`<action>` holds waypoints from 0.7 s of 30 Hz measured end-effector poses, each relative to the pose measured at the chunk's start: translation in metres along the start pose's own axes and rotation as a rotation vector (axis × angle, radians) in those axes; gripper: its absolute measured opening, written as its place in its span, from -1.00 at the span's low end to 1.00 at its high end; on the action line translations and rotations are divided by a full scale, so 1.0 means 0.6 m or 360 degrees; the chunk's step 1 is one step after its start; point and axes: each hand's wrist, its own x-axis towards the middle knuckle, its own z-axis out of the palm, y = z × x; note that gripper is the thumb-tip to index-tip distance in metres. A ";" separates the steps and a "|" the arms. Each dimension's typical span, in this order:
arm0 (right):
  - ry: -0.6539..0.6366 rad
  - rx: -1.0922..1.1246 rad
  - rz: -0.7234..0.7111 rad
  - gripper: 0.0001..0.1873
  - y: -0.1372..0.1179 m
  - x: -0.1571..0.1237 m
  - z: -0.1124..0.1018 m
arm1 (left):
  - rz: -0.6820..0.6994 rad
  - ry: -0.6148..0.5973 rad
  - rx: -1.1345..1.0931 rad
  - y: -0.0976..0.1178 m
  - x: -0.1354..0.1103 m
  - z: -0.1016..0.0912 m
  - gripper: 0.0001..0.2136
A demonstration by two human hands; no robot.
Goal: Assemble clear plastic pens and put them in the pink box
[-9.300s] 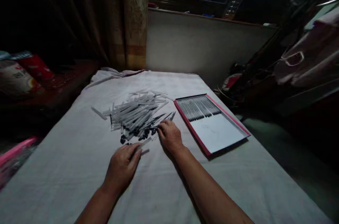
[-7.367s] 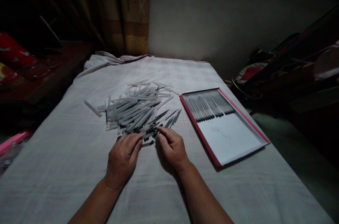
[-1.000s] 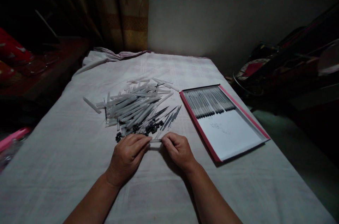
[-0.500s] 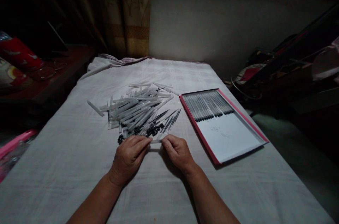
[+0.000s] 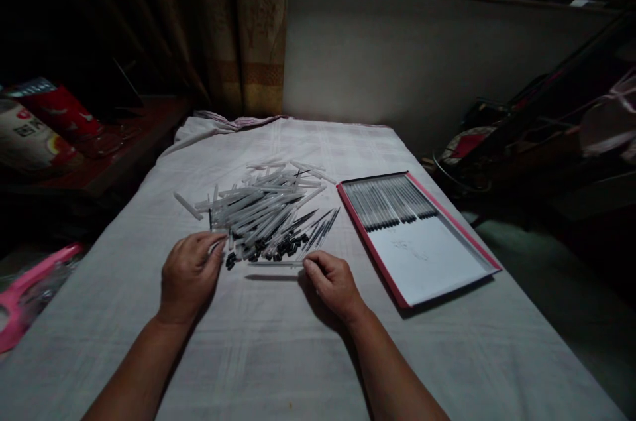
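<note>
My right hand (image 5: 332,283) is closed on one end of a clear pen (image 5: 278,264), which juts out to the left just above the white cloth. My left hand (image 5: 189,274) is off the pen, its fingers curled at the near left edge of a heap of clear pen barrels (image 5: 258,205); I cannot make out anything in it. Small black caps (image 5: 285,247) and thin refills (image 5: 320,225) lie along the heap's near side. A flat red-edged tray (image 5: 450,262) to the right holds a row of finished pens (image 5: 390,202) at its far end.
The white cloth (image 5: 298,355) covers the table. A pink plastic object (image 5: 30,288) lies at the left edge. Red packets (image 5: 44,122) sit on a dark surface at far left. A curtain (image 5: 248,30) and wall stand behind; clutter fills the right.
My left hand has let go of the pen and moved left to the near left edge of the heap. My right hand still holds the pen's right end.
</note>
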 end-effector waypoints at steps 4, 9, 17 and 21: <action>0.0002 0.0017 0.0027 -0.76 -0.001 0.000 0.001 | -0.0126 -0.0256 0.0210 -0.043 -0.004 0.008 -0.68; 0.0004 0.0028 0.0037 -0.78 -0.005 0.000 0.000 | -0.0255 -0.0376 0.0306 -0.039 -0.007 0.018 -0.66; 0.0025 0.0189 0.0190 -0.82 -0.008 0.000 -0.001 | -0.0274 -0.0482 0.0291 -0.034 -0.009 0.015 -0.72; 0.0088 0.0403 0.0311 -0.82 -0.004 0.001 0.002 | -0.0237 -0.0523 0.0282 -0.032 -0.015 0.009 -0.69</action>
